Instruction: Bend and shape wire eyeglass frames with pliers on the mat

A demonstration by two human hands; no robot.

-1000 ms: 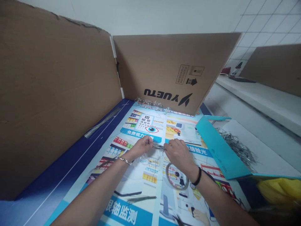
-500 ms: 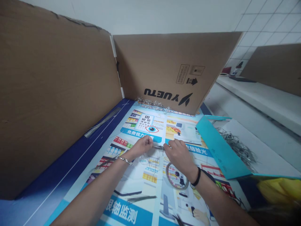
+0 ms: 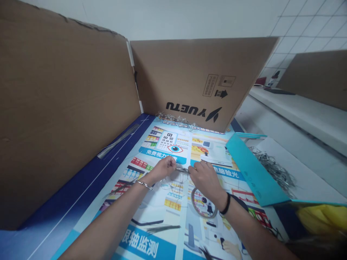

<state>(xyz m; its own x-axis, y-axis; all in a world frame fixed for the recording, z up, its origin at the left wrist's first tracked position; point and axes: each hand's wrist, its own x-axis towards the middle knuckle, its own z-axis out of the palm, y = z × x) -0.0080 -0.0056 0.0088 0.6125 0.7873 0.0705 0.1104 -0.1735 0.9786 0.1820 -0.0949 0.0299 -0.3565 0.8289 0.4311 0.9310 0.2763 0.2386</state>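
Observation:
My right hand is closed around a pair of small metal pliers, whose jaws point left. Facing it, my left hand pinches thin wire right by the tips of the jaws. Fine loops of this wire hang below the fingers over the printed sheet. The pliers' handles are hidden inside my right fist. Below my right hand lies a round coil of wire. Nearer to me rests a bundle of straight, thin wires.
Cardboard panels stand at the left and at the back. On the right, a turquoise box holds a tangle of bent wire pieces. Another straight wire bundle lies along the left panel. Small wire bits line the back panel's foot.

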